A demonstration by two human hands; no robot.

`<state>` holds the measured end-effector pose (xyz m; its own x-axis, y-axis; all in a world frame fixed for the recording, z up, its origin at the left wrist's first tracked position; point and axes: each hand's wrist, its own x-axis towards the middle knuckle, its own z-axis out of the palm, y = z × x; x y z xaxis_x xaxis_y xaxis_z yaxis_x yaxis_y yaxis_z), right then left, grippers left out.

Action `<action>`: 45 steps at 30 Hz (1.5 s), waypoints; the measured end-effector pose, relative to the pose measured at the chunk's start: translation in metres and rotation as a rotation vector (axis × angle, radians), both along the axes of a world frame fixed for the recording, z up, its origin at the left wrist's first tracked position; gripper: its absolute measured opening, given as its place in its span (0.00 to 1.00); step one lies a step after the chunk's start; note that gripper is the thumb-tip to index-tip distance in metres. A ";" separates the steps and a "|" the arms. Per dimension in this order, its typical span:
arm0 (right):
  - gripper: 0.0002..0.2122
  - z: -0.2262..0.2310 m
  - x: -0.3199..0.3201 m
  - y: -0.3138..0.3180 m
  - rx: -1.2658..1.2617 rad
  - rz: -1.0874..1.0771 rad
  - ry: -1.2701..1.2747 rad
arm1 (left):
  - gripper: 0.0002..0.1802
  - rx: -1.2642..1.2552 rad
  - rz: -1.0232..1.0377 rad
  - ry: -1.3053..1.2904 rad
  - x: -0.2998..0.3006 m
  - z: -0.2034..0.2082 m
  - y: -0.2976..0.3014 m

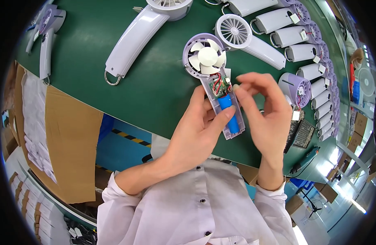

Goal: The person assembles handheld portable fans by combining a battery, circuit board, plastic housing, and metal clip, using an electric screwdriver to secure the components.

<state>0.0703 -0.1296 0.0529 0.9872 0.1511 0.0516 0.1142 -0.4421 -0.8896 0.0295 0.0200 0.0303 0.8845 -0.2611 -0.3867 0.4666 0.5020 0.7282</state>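
Observation:
My left hand (pixel 200 128) grips the opened handle half of a lavender handheld fan (pixel 202 53), thumb pressing on a blue cylindrical battery (pixel 233 122) inside it. Above the battery sits a green circuit board (pixel 219 86) with red and black wires and a white connector. White fan blades show in the round head. My right hand (pixel 267 108) is at the right edge of the handle, level with the board, thumb and forefinger drawn together near the wires. Whatever lies between those fingertips is too small to make out.
Closed white fans (pixel 137 43) lie on the green table (pixel 155 96). Several opened fan halves (pixel 304 53) line the right side. Dark circuit panels (pixel 303 134) and a power screwdriver (pixel 305 159) are at the right. A cardboard box (pixel 73 143) with white pieces stands left of the table.

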 end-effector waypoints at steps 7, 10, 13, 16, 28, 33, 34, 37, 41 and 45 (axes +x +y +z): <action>0.07 -0.010 0.009 0.008 0.052 0.008 0.050 | 0.23 -0.027 -0.007 0.000 0.002 0.000 0.004; 0.06 -0.008 0.011 0.007 0.050 0.004 0.142 | 0.24 -0.048 -0.010 0.011 0.003 0.000 0.002; 0.09 -0.004 0.010 0.008 0.103 -0.069 0.282 | 0.27 -0.040 -0.013 0.005 0.001 -0.003 -0.003; 0.09 -0.004 0.012 0.008 0.147 -0.036 0.292 | 0.28 0.043 0.012 0.032 0.000 0.002 0.000; 0.09 0.007 -0.053 -0.028 -0.124 -0.236 -0.200 | 0.27 0.045 -0.011 0.124 0.006 0.012 0.002; 0.22 0.007 -0.067 -0.025 -0.192 -0.152 -0.113 | 0.25 -0.143 -0.010 0.254 0.006 0.020 -0.001; 0.29 0.006 -0.068 -0.018 -0.237 -0.123 -0.083 | 0.25 -0.170 -0.016 0.257 0.006 0.018 -0.001; 0.29 -0.006 -0.065 -0.006 -0.321 -0.055 -0.157 | 0.24 -0.089 -0.088 0.241 0.004 0.018 0.004; 0.27 -0.008 -0.061 -0.006 -0.329 -0.045 -0.159 | 0.22 0.205 -0.158 0.095 -0.009 0.026 0.026; 0.26 -0.002 -0.060 -0.022 -0.405 0.059 -0.151 | 0.31 1.099 -0.058 -0.479 0.009 0.030 0.075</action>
